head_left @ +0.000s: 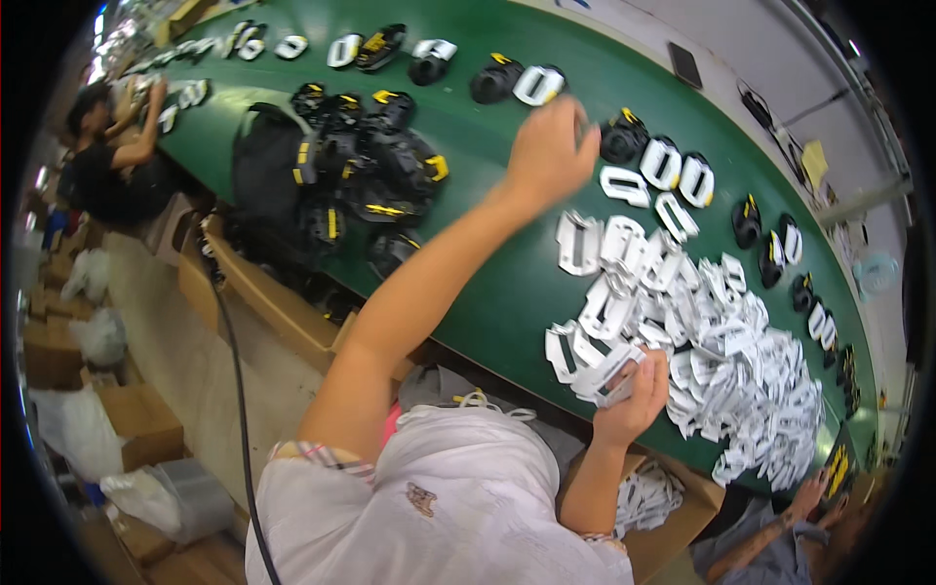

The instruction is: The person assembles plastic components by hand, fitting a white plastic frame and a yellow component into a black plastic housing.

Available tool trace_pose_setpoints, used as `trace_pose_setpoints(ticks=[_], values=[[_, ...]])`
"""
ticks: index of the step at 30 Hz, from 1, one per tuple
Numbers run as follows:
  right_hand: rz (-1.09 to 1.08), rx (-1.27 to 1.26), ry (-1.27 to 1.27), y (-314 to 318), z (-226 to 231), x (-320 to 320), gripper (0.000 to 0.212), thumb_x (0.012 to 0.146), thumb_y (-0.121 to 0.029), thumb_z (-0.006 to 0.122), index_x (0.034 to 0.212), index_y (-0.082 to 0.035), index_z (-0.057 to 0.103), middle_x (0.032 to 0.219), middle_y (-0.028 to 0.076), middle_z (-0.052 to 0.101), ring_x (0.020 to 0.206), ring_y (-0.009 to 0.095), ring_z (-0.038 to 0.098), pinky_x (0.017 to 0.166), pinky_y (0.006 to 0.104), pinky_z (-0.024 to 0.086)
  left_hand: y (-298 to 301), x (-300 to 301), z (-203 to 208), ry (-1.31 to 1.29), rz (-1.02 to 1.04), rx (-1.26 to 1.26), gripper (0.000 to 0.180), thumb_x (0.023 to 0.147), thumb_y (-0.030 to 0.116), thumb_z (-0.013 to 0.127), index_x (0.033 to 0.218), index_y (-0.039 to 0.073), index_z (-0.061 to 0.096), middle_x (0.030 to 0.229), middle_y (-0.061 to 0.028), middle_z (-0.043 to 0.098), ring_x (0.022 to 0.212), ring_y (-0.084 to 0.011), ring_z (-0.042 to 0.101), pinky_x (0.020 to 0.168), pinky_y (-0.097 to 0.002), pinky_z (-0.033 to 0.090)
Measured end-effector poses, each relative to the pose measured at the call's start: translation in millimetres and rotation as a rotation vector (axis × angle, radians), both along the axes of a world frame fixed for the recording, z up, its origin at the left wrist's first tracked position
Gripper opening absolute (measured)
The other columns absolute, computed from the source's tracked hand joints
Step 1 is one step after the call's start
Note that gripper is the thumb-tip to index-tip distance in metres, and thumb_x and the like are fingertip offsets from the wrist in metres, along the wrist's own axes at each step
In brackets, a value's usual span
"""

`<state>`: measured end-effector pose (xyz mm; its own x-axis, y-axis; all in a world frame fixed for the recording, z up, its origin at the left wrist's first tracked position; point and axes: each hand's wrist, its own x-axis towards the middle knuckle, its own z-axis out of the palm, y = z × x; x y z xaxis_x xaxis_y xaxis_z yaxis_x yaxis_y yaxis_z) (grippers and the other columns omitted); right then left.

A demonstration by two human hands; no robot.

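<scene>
Because its slotted body looks thin-walled and hard, the white piece (pixel 593 382) pinched in the right hand (pixel 634 402) should be light and stiff, perhaps smooth enough to slip if held loosely. Its long side rails seem the best place to take hold, clear of the middle slot. Beside that grip, beyond it and to its right, a pile of white frames (pixel 746 356) covers the green table (pixel 497 312); their edges overlap, so they could snag on one another. Well beyond the grip, the left hand (pixel 558 146) has bent fingers near a slotted frame (pixel 525 88) lying beside a black-and-yellow part (pixel 495 78); with the blur, I cannot tell whether it holds anything. Left of both hands sits a heap of black parts (pixel 390 161), partly walled off by the left forearm (pixel 429 278).
</scene>
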<state>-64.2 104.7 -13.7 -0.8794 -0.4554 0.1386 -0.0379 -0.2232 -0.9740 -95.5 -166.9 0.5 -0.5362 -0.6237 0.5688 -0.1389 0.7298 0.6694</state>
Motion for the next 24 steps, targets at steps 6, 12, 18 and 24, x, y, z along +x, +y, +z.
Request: trace_pose_setpoints(ticks=[6, 12, 18, 24], values=[[0.030, 0.163, 0.224, 31.2, -6.3, 7.5, 0.026, 0.091, -0.020, 0.044, 0.074, -0.001, 0.047, 0.060, 0.004, 0.048, 0.050, 0.007, 0.042, 0.048, 0.0202, 0.032, -115.5, -67.5, -17.5, -0.525, 0.622, -0.079, 0.056, 0.079, 0.044, 0.058, 0.109, -0.004, 0.054, 0.116, -0.0189, 0.049, 0.111, -0.0321, 0.042, 0.091, -0.0412, 0.039], [-0.019, 0.050, 0.032, 40.9, -14.1, 5.1, 0.022, 0.092, -0.017, 0.043, 0.077, -0.001, 0.047, 0.062, 0.003, 0.049, 0.051, 0.007, 0.041, 0.048, 0.0196, 0.031, -158.4, -41.5, -37.6, -0.659, 0.569, 0.256, 0.071, 0.077, 0.049, 0.058, 0.123, -0.003, 0.042, 0.128, -0.0203, 0.043, 0.122, -0.0325, 0.037, 0.098, -0.0453, 0.032], [0.013, 0.113, 0.127, 42.9, -9.6, -6.1, 0.018, 0.092, -0.015, 0.044, 0.082, 0.000, 0.048, 0.066, 0.003, 0.049, 0.056, 0.006, 0.041, 0.051, 0.0196, 0.033, -136.6, -28.1, -1.8, -0.310, 0.449, 0.124, 0.065, 0.073, 0.044, 0.069, 0.110, -0.004, 0.046, 0.113, -0.0227, 0.052, 0.096, -0.0340, 0.057, 0.082, -0.0380, 0.046], [-0.172, 0.038, 0.172, 15.7, 27.3, -27.4, 0.021, 0.092, -0.016, 0.048, 0.097, 0.004, 0.053, 0.078, 0.005, 0.054, 0.068, 0.009, 0.049, 0.063, 0.0210, 0.040, 59.6, 19.6, 10.0, 0.120, -0.429, 0.325, 0.045, 0.094, 0.041, 0.041, 0.095, -0.003, 0.051, 0.088, -0.0130, 0.058, 0.080, -0.0191, 0.054, 0.073, -0.0323, 0.044]])
